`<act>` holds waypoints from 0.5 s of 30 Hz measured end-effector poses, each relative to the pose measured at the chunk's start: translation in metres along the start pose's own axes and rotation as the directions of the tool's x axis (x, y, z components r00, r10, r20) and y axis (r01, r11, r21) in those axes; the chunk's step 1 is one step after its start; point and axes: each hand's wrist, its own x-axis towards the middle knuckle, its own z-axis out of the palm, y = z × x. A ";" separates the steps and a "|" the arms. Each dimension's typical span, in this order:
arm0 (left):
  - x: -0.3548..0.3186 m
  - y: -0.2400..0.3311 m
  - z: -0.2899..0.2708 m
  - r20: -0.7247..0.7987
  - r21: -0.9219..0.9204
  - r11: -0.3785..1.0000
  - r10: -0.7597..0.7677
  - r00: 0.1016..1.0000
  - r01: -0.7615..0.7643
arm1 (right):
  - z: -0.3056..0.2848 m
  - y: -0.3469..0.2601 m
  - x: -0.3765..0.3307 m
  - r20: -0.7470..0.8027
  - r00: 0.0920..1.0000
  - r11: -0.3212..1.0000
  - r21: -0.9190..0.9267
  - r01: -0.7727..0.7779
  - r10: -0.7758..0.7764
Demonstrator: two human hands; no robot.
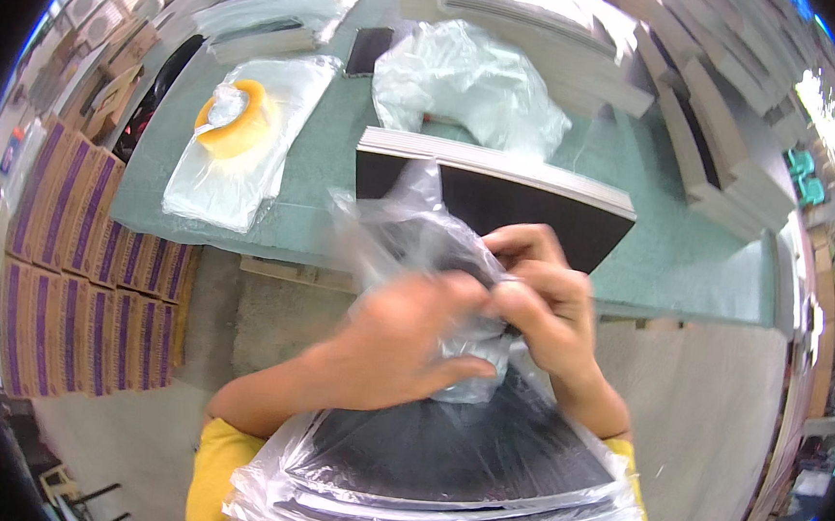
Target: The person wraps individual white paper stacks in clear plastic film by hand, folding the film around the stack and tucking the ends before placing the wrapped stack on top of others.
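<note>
At a green counter (327, 167) stacked with black sheets, we bunch the neck of a clear plastic bag (418, 251) over a bagged pile of black sheets (443, 456) on our lap. Our left hand (412, 333) curls around the gathered film, grip closed; our right hand (541, 298) pinches it from above. A tape roll (234, 117) lies well apart.

One tape roll (237, 117); one phone (368, 51); two hands, left hand (412, 338), right hand (545, 303)
</note>
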 end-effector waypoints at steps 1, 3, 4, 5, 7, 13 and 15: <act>-0.007 -0.010 0.016 0.252 -0.017 0.997 -0.069 0.965 0.075 | -0.005 -0.002 0.002 -0.073 0.975 0.973 0.079 0.217 -0.212; -0.006 -0.017 0.020 0.283 -0.158 0.987 0.012 0.959 0.035 | 0.009 -0.026 0.009 -0.308 0.883 0.901 0.142 0.409 -0.353; -0.001 -0.011 0.006 0.190 -0.283 0.956 -0.018 0.982 0.073 | 0.006 -0.025 0.005 -0.159 0.918 0.931 -0.033 0.363 -0.363; 0.004 -0.003 -0.005 0.119 -0.410 0.906 -0.060 0.991 0.104 | 0.000 -0.033 0.005 0.050 0.947 0.868 -0.388 0.311 -0.317; 0.009 -0.006 -0.002 0.089 -0.426 0.885 -0.167 0.982 0.189 | -0.019 -0.009 0.014 0.198 0.903 0.721 -0.547 0.424 -0.381; 0.014 -0.012 -0.024 0.034 -0.774 0.585 -0.343 0.939 0.241 | -0.004 0.014 0.000 0.515 0.829 0.972 -0.041 -0.231 0.219; 0.021 -0.009 -0.034 0.193 -0.845 0.448 -0.255 0.948 0.292 | 0.012 0.040 -0.017 0.752 0.634 0.973 -0.041 -0.227 0.180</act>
